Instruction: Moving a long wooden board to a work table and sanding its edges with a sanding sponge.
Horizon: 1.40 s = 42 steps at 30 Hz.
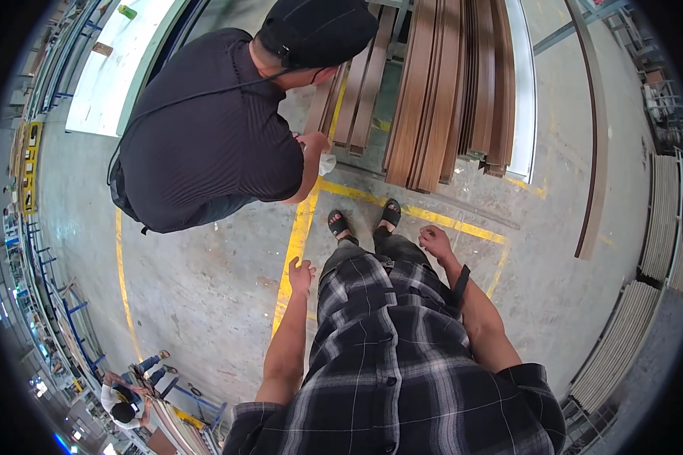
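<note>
My left hand (301, 277) hangs at my left side above the concrete floor, fingers loosely bent and apart, holding nothing. On the other side, my right hand (434, 242) is held beside my thigh with its fingers relaxed and half curled, and nothing shows in it. Ahead of my feet lies a stack of long brown wood-grain planks (423, 98), nearer to my right hand but well out of its reach. A co-worker (205, 129) in a dark shirt and cap bends over at the front left. The co-worker's hand (315, 144) is by a small white crumpled item (327, 164).
Shorter brown planks (368, 83) lie left of the main stack. One long brown strip (593, 136) stretches along the right. Bundled pale panels (615, 345) sit at the far right. A white-topped table (121, 68) stands far left; another person (125, 402) works at lower left.
</note>
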Available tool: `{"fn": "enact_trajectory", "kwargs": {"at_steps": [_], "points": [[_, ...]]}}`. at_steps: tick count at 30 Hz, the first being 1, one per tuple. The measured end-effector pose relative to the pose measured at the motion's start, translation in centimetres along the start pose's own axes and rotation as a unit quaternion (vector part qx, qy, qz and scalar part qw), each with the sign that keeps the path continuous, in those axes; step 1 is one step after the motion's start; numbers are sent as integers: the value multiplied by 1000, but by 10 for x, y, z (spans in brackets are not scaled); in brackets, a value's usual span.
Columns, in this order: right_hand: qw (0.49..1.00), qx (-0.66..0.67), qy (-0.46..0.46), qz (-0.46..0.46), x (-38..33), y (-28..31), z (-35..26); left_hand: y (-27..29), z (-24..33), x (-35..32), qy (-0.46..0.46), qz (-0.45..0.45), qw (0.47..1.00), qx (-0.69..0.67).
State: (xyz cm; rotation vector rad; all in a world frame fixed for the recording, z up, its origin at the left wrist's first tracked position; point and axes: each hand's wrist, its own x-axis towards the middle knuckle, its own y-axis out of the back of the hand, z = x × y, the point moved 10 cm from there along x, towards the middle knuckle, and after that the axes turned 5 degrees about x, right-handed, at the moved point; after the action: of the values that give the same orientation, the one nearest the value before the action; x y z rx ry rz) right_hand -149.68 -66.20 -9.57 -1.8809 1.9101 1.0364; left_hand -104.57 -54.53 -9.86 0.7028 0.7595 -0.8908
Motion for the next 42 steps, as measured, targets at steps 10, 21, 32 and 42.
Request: {"fn": "enact_trajectory", "kwargs": {"at_steps": [10,21,32,42], "points": [[1000,10,20,-20,-10,-2,9,1,-9,2,5,-11,1000,14],[1000,4,-6,-16,-10,3,-7,-5,-12,10,4,-14,1000,22],[1000,6,-5,-29,-16,4,-3,-2,-34,7,6,-16,1000,27],[999,2,-11,-42,-21,0,-1,1,-33,3,1,-10,1000,-1]]}}
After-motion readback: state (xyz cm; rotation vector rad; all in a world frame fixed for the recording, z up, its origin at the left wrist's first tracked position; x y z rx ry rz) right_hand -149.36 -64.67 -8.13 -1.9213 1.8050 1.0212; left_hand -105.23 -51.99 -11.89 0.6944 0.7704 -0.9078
